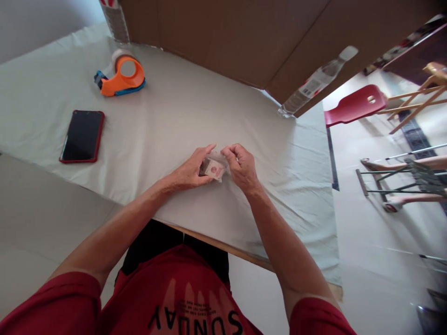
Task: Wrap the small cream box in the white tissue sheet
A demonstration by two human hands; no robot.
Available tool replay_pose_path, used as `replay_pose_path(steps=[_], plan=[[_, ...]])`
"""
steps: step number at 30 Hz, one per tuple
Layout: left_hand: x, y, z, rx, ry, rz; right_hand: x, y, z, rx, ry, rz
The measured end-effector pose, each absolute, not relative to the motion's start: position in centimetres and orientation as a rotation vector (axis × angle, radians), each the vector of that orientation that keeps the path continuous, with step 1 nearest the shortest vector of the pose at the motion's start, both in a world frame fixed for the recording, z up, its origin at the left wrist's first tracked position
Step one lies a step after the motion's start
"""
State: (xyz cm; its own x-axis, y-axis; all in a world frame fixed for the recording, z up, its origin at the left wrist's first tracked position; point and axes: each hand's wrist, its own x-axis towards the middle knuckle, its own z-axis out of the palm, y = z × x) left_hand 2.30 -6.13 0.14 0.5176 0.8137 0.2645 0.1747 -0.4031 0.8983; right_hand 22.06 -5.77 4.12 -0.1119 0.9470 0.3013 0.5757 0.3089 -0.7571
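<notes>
Where the two hands meet: a small packet [213, 168] with a reddish print, in what looks like a clear wrapper [224, 163], on the near side of the cardboard panel [223, 42], well apart from its lower edge; whether it touches the tablecloth [174, 102], I cannot tell from my end.

Left hand [193, 170]: half open, its digits curved around the packet from the left; I judge that this grip steadies it and leaves the printed face turned up to my camera.

Right hand [240, 165]: mostly closed, thumb and forefinger drawn together at the packet's other side; they seem to pinch the wrapper, perhaps to hold it taut, though the film is too faint for me to be sure.

Tape dispenser [127, 79]: orange and blue, in front of the panel's left part, out of the hands' way yet probably within reach.

Dark-screened device [82, 136]: flat in a red case, farther out from the panel than the dispenser, screen up.

Right bottle [316, 83]: clear, white-capped, just beside the panel's right part, maybe as a prop; I cannot confirm that.

Left bottle [118, 23]: at the panel's left end, its top outside my view, possibly there for the same reason.

Red seat [356, 104]: beyond the panel's right end, off the table.
</notes>
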Motion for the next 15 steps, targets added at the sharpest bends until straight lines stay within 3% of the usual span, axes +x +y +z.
replay_pose_path(steps=[15], plan=[[2.0, -5.6, 0.3, 1.457, 0.691, 0.887, 23.0, 2.3, 5.9, -1.258, -1.622, 0.729]])
